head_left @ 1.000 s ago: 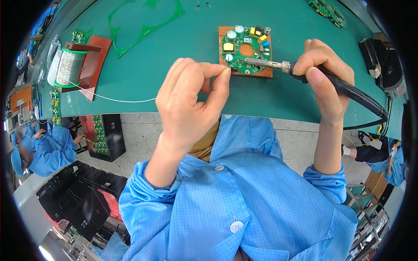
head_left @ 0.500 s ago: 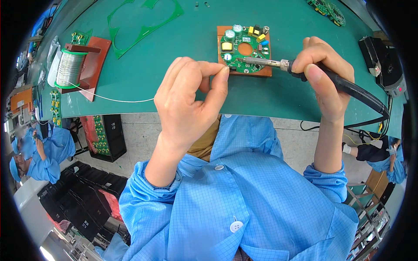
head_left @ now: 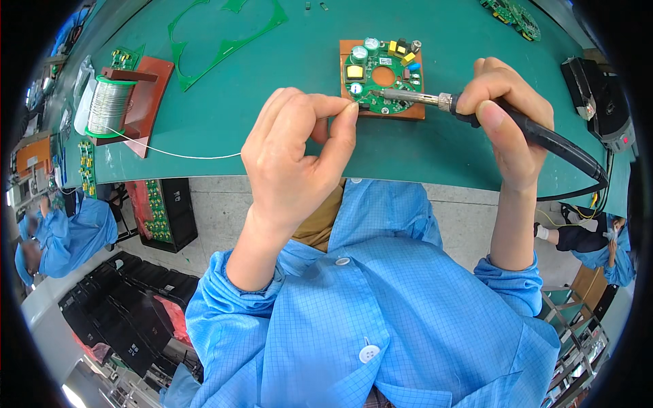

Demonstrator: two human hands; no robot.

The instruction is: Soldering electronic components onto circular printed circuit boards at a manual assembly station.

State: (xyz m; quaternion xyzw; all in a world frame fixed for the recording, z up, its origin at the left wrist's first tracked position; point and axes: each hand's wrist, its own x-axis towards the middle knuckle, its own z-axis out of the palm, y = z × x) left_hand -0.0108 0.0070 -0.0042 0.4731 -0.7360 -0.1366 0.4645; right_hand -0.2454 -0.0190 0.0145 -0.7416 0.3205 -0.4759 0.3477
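Note:
A round green circuit board (head_left: 383, 75) sits in a brown square holder (head_left: 415, 112) on the green mat (head_left: 286, 61). My right hand (head_left: 507, 115) grips a black soldering iron (head_left: 544, 139), and its metal tip (head_left: 391, 95) touches the board's near side. My left hand (head_left: 292, 156) pinches thin solder wire (head_left: 170, 154) between thumb and fingers, right beside the board's near left edge. The wire runs left across the mat to a spool (head_left: 109, 105).
The solder spool stands on a brown stand (head_left: 146, 92) at the left. A green cut-out panel frame (head_left: 224, 37) lies at the back. Black equipment (head_left: 598, 95) sits at the right edge, with the iron's cable. Another person in blue (head_left: 61, 231) works at the lower left.
Both hands and the view have shifted only slightly. The iron tip stays on the board and my left hand keeps the wire pinched close to it.

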